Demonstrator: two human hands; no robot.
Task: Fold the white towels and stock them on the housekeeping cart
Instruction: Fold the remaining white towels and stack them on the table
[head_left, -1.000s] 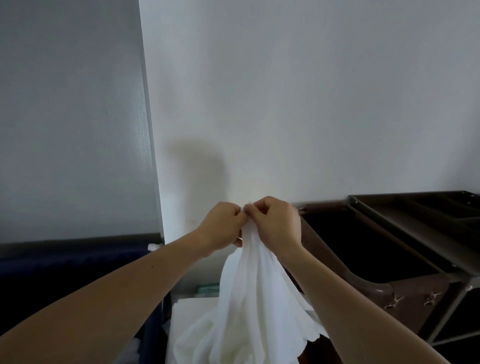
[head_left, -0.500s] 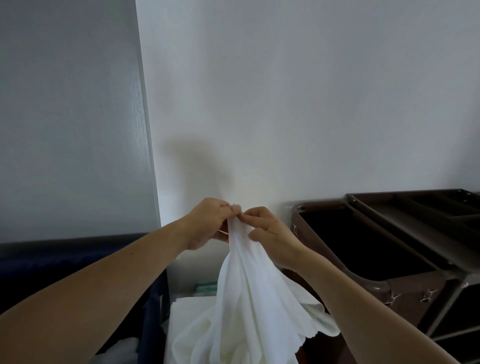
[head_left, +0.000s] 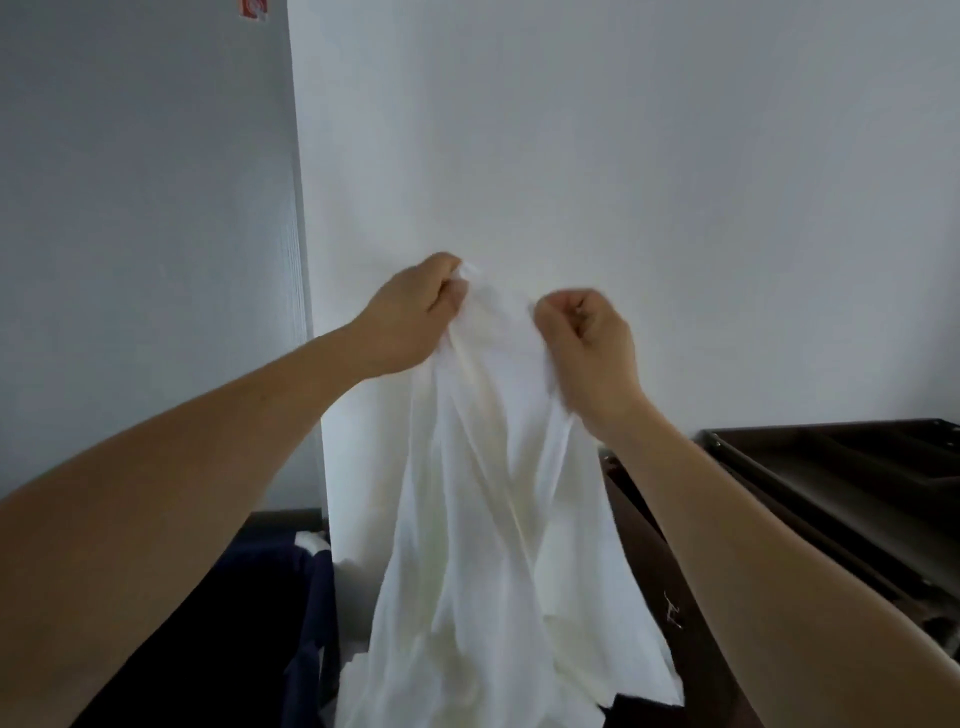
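A white towel hangs in loose folds in front of the wall, held up by its top edge. My left hand pinches the towel's upper left corner. A short way to the right, my right hand grips the same top edge in a fist. The towel's lower part drapes down past the bottom of the view. The brown housekeeping cart stands to the right, its top tray divided into compartments.
A dark blue fabric bin sits at the lower left with some white cloth at its rim. A white wall stands straight ahead and a grey panel lies to the left.
Both hands have risen and drawn apart along the towel's top edge, spreading it. The view has tilted upward, so the cart sits lower in the frame.
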